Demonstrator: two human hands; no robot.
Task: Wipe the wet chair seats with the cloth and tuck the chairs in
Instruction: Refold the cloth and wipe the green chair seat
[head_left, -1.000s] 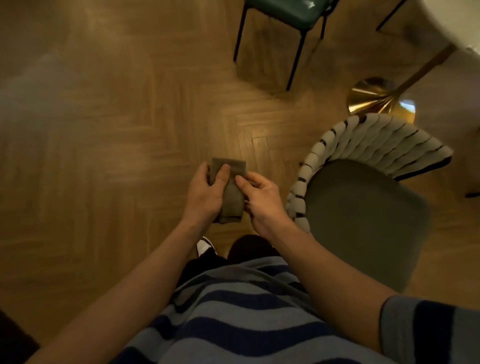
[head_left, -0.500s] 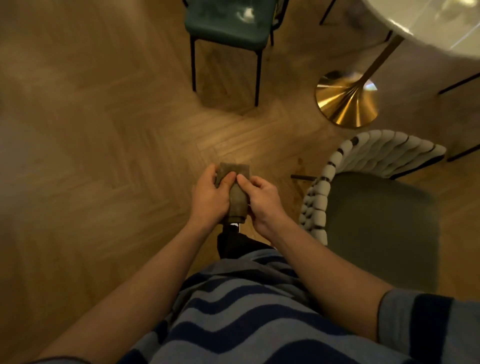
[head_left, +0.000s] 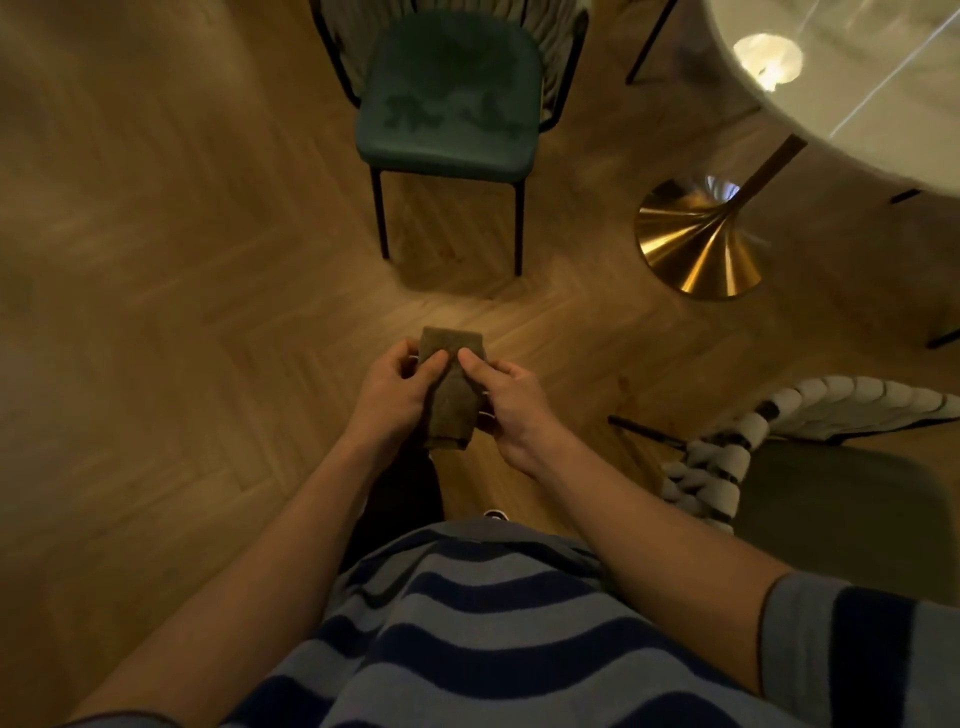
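A folded brown cloth (head_left: 451, 395) is held in front of my waist between both hands. My left hand (head_left: 392, 395) grips its left side with the thumb on top. My right hand (head_left: 511, 402) pinches its right side. Straight ahead stands a green chair (head_left: 449, 93) on black legs, its seat marked with dark wet patches. At my right is a second chair (head_left: 841, 519) with a grey-green seat and a white woven rope back (head_left: 727, 457); I see no water on that seat.
A round white table (head_left: 852, 88) fills the top right corner, on a slanted gold stem with a gold cone base (head_left: 698, 244). Thin black chair legs show beside the table. Herringbone wood floor lies all around. My striped shirt fills the bottom.
The view has tilted up and forward: the green chair and the table have come fully into sight, and the grey-green chair has slid to the lower right. Both hands keep hold of the cloth.
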